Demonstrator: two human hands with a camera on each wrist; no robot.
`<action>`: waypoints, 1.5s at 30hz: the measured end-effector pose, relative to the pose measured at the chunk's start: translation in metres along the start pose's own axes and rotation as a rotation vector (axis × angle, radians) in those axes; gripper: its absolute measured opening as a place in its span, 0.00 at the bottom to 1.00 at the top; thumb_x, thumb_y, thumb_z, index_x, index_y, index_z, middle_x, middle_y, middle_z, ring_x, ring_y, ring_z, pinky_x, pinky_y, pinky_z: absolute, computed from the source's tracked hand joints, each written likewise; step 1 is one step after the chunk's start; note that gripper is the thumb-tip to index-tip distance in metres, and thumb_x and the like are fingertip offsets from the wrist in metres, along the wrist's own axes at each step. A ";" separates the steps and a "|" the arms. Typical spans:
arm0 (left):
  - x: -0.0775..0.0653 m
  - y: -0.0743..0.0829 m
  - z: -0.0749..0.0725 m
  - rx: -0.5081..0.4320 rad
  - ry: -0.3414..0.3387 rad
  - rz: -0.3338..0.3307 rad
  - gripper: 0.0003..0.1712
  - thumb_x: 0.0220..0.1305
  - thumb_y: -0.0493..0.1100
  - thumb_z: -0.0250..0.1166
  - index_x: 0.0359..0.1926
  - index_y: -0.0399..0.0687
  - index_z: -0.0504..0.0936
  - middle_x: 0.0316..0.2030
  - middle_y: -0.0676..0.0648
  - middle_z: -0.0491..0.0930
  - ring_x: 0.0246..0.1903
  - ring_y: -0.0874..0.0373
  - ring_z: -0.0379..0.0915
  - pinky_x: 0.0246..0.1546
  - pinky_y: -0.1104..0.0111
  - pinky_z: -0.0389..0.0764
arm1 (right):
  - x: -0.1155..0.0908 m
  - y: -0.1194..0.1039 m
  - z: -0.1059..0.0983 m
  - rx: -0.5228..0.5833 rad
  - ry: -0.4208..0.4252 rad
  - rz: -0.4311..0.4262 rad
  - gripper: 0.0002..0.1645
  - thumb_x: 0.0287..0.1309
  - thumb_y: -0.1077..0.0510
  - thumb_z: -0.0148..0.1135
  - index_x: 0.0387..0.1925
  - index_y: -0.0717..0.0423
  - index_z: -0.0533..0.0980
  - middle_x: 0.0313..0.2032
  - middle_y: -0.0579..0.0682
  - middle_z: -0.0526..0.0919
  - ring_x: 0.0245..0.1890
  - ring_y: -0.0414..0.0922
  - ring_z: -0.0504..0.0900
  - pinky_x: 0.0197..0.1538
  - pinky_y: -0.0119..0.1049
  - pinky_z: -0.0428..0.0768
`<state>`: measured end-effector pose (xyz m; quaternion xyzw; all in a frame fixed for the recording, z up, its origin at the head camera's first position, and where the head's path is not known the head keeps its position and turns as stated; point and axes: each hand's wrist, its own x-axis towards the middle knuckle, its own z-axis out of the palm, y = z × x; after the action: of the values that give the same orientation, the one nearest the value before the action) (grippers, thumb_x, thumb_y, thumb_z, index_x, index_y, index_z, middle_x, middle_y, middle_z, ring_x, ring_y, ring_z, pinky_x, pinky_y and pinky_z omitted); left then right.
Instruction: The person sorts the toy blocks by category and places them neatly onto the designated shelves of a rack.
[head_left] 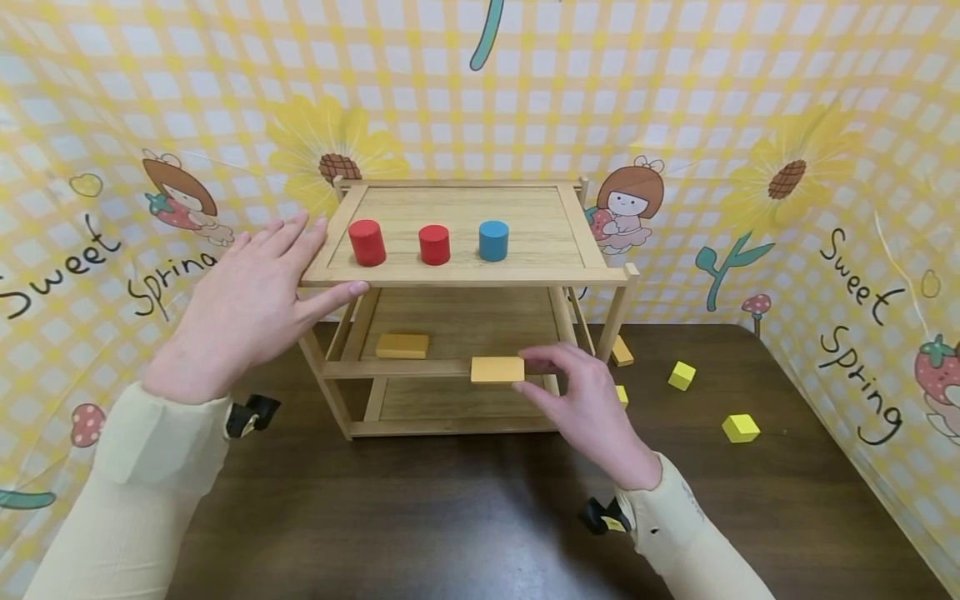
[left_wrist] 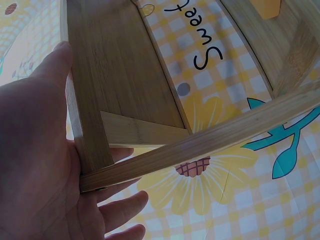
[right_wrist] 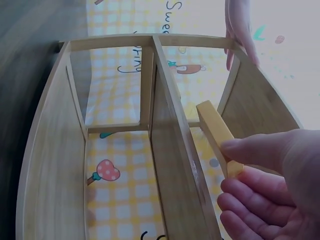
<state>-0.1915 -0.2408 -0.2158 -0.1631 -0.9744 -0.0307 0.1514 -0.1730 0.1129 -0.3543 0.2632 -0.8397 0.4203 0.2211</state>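
A three-tier wooden shelf [head_left: 465, 277] stands on the dark table. My left hand [head_left: 243, 308] rests on its top board's front left corner, fingers straight and thumb along the front edge. My right hand [head_left: 588, 408] pinches a flat yellow-orange rectangular block [head_left: 497, 370] by its right end, at the front of the middle tier. In the right wrist view this block [right_wrist: 215, 130] shows between the middle and top boards. A similar block [head_left: 402, 347] lies on the middle tier, to the left. On the top board stand a taller red cylinder [head_left: 367, 243], a shorter red cylinder [head_left: 434, 246] and a blue cylinder [head_left: 493, 242].
Right of the shelf, yellow cubes [head_left: 682, 376] lie on the table [head_left: 450, 517], one of them partly hidden behind my right hand. Another orange block [head_left: 622, 352] sits by the shelf's right leg. A checkered cloth [head_left: 480, 108] hangs behind and along both sides.
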 end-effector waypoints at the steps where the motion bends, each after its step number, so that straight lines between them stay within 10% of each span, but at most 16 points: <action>1: 0.000 0.000 0.000 0.000 0.001 0.001 0.55 0.70 0.76 0.47 0.79 0.37 0.54 0.76 0.32 0.52 0.75 0.33 0.45 0.74 0.41 0.41 | 0.001 0.000 0.001 0.000 -0.001 0.006 0.20 0.52 0.61 0.80 0.48 0.57 0.85 0.42 0.46 0.86 0.42 0.41 0.84 0.46 0.41 0.84; 45: 0.000 -0.001 0.000 -0.011 -0.003 -0.010 0.57 0.69 0.77 0.48 0.79 0.37 0.54 0.77 0.32 0.52 0.75 0.34 0.44 0.74 0.41 0.39 | 0.047 -0.006 0.030 -0.107 -0.086 0.134 0.19 0.58 0.57 0.75 0.51 0.59 0.85 0.44 0.50 0.87 0.44 0.44 0.84 0.48 0.41 0.83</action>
<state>-0.1921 -0.2413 -0.2162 -0.1590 -0.9753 -0.0368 0.1489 -0.2096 0.0729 -0.3388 0.2122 -0.8853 0.3771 0.1702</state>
